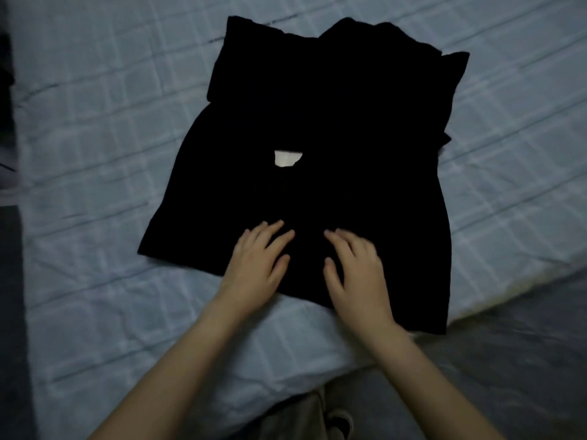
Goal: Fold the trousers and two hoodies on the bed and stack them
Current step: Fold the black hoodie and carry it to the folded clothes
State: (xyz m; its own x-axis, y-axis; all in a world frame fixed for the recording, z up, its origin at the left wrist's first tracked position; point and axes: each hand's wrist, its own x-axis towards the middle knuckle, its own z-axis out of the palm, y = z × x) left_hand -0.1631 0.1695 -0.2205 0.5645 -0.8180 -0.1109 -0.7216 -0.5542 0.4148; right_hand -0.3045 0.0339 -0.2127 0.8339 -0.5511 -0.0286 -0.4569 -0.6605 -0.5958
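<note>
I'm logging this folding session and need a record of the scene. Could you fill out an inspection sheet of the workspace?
Surface: bed with pale blue checked sheet, wrinkled.
Job's things: pile of black folded garments; layers too dark to tell apart; small white label showing.
Clutter: nothing seen.
Grippers: left hand and right hand rest flat, fingers straight, on the pile's near part.
Cables: nothing seen.
Surroundings: dark floor; the person's shoe at the bottom edge.

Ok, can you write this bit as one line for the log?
left hand: flat on black clothes | right hand: flat on them too | white label: showing | bed: under clothes
</note>
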